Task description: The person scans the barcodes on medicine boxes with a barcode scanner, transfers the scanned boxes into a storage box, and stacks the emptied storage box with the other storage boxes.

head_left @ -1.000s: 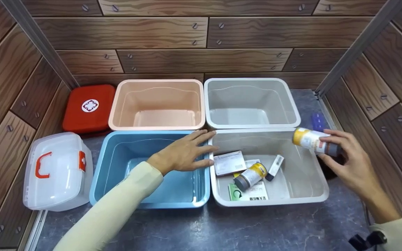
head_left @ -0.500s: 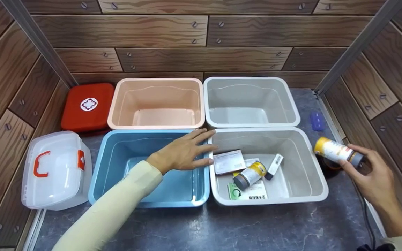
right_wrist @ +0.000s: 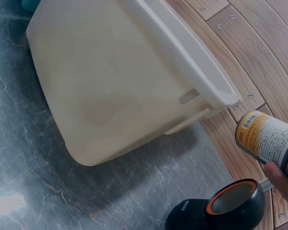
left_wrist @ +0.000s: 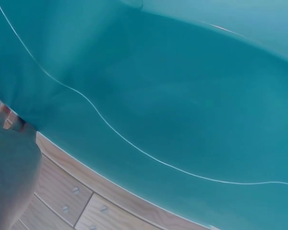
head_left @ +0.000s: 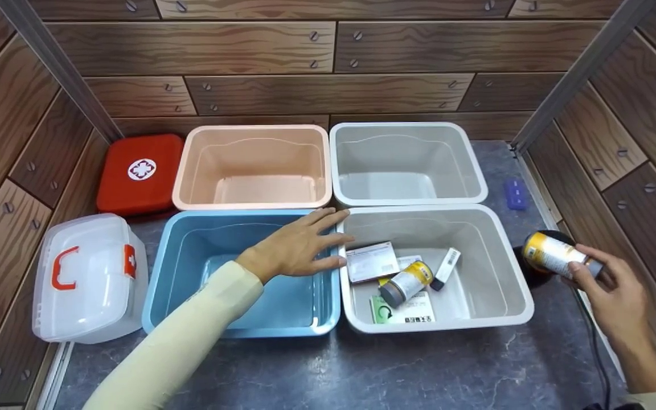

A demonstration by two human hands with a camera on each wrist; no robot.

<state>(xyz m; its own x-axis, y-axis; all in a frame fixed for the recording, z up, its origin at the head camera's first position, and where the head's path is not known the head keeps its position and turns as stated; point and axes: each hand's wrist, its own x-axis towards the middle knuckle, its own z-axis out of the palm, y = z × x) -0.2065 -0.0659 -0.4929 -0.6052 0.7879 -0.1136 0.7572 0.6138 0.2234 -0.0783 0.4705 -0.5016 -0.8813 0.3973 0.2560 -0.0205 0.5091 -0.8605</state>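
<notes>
My right hand [head_left: 618,290] grips a medicine bottle [head_left: 553,253] with a yellow-and-white label and a dark cap, tilted on its side. In the right wrist view the bottle [right_wrist: 265,136] shows a barcode on its label. Close below it stands a black barcode scanner [right_wrist: 233,199] with an orange ring round its window. My left hand [head_left: 299,245] lies over the adjoining rims of the blue bin [head_left: 242,330] and the front grey bin [head_left: 493,307], fingers spread. Inside that grey bin are a similar bottle [head_left: 406,283], a white box [head_left: 372,262], a green-and-white box [head_left: 402,310] and a small narrow box [head_left: 446,269].
Behind stand a peach bin [head_left: 254,162] and another grey bin [head_left: 408,162]. On the left are a red first-aid case [head_left: 140,185] and a clear box [head_left: 89,279] with a red handle. A purple pill box [head_left: 515,195] lies at the right, and a cable [head_left: 593,336] runs along that side.
My right hand has carried the bottle rightward and down, from over the grey bin's edge to just above the scanner. The left hand has stayed in place.
</notes>
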